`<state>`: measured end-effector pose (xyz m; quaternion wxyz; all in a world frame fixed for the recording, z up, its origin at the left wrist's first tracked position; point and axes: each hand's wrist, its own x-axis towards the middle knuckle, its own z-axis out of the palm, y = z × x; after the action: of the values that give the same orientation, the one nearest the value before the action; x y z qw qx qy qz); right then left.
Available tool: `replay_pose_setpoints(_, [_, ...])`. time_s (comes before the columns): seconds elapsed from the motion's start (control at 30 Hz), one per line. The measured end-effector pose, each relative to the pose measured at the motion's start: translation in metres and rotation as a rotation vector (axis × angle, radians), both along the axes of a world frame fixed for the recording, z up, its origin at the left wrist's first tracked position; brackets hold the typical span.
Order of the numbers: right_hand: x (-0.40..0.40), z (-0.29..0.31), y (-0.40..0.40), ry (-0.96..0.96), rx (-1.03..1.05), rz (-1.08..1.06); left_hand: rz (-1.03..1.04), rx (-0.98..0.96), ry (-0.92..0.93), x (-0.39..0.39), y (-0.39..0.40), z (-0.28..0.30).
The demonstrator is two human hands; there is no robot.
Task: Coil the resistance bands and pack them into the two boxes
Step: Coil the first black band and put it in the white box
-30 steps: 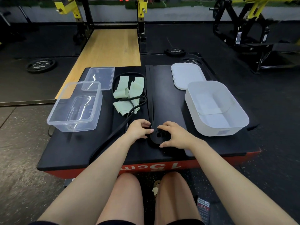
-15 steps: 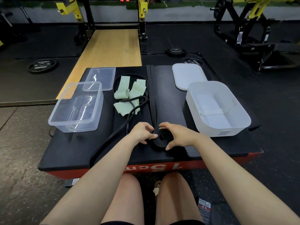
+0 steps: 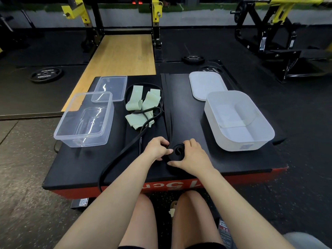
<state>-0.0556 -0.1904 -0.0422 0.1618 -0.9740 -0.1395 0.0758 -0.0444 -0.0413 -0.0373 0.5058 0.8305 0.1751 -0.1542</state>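
from the head camera we see our left hand (image 3: pixel 158 149) and right hand (image 3: pixel 192 156) meeting at the near edge of the black padded platform with a red side (image 3: pixel 80 168). between them sits the wide flat black resistance band (image 3: pixel 168 112), its near end rolled into a small coil (image 3: pixel 177 151). our left fingers are curled and pinch the coil's left side, thumb tip on its rim; our right hand curls round the coil's right and near side. the unrolled length of that band runs straight away from us down the middle of the platform.

just left of it lie the pale green flat resistance bands (image 3: pixel 142 106), loosely heaped, with a thin black loop band (image 3: pixel 125 155) crossing them and trailing off the platform's near edge.

far left stands the clear rectangular plastic box (image 3: pixel 84 119), its clear lid (image 3: pixel 110 88) lying behind it and touching it. at right stands the white rounded plastic box (image 3: pixel 239 121), with its white lid (image 3: pixel 206 85) just behind it.

2 black weight plates (image 3: pixel 45 74) lie on the gym floor beyond.
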Motion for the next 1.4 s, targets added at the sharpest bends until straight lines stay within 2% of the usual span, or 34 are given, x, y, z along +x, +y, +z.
replay_pose_setpoints(0.13, [-0.003, -0.004, 0.009, -0.049, -0.011, -0.039, 0.028, -0.018, -0.016, -0.002, -0.002, -0.001])
replay_pose_setpoints(0.3, [0.003, -0.002, 0.003, -0.054, 0.023, 0.045, 0.057, -0.133, -0.029, -0.002, 0.001, 0.0])
replay_pose_setpoints(0.8, [0.035, 0.015, -0.025, 0.206, 0.075, 0.355, 0.046, -0.03, -0.067, 0.01, 0.003, -0.003])
replay_pose_setpoints(1.03, [0.044, 0.023, -0.028, 0.216, -0.011, 0.51, -0.001, -0.137, -0.041, 0.005, 0.002, -0.001])
replay_pose_setpoints(1.4, [0.05, 0.023, -0.029, 0.242, 0.004, 0.508, -0.001, -0.21, -0.016, 0.001, -0.004, -0.001])
